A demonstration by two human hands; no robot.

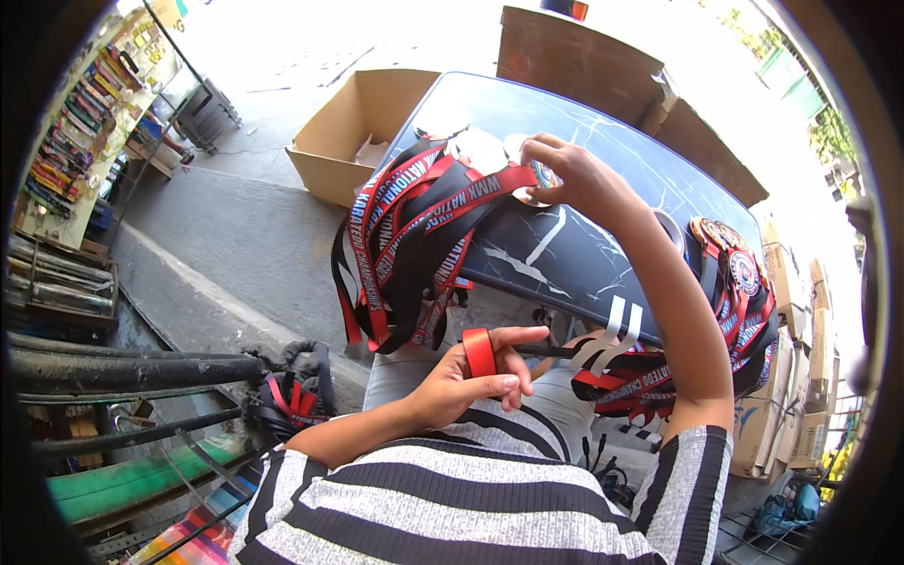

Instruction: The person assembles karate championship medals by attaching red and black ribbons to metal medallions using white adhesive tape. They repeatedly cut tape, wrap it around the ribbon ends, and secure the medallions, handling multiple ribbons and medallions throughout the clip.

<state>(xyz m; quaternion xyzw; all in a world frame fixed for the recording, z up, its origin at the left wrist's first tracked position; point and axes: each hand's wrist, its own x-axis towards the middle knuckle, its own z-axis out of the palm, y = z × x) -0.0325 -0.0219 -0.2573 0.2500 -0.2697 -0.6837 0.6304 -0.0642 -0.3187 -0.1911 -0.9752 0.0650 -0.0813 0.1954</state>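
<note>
A round medal (546,175) is pinched at the table's near side by my right hand (565,168). From it a red and black printed ribbon (485,185) runs left into a thick bunch of medal ribbons (405,226) draped over the table's left edge. Several pale, glare-washed medals (476,149) lie at the top of that bunch. Over my lap, my left hand (485,372) has a red ribbon (478,352) wrapped round its partly curled fingers, with the index finger pointing right. A black strap (551,350) extends right from the fingers.
The folding table (527,113) has a dark marbled top. More medals (744,271) with hanging ribbons lie at its right edge, near white strips (617,325). An open carton (325,151) stands behind left, other cartons (579,56) behind and right. Black metal bars (132,369) stand at my left.
</note>
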